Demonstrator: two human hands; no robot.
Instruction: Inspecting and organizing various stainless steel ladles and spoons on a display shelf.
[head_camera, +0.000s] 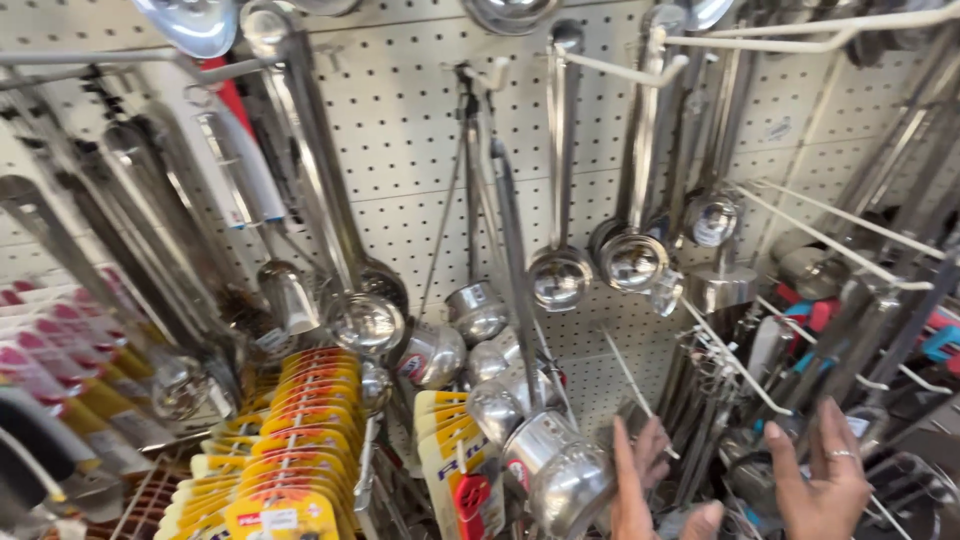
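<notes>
Both hands are open — left hand (640, 480) and right hand (825, 480) reach for hanging whisks (715, 400), not yet gripping.

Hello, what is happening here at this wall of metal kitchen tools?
A person stands before a white pegboard hung with steel ladles and measuring cups on hooks. Both bare hands are low at the bottom right. The left hand reaches toward the steel cups on a long handle, fingers spread and not closed on anything. The right hand, wearing a ring, is open near the wire hooks. Yellow packaged items hang at lower left.
</notes>
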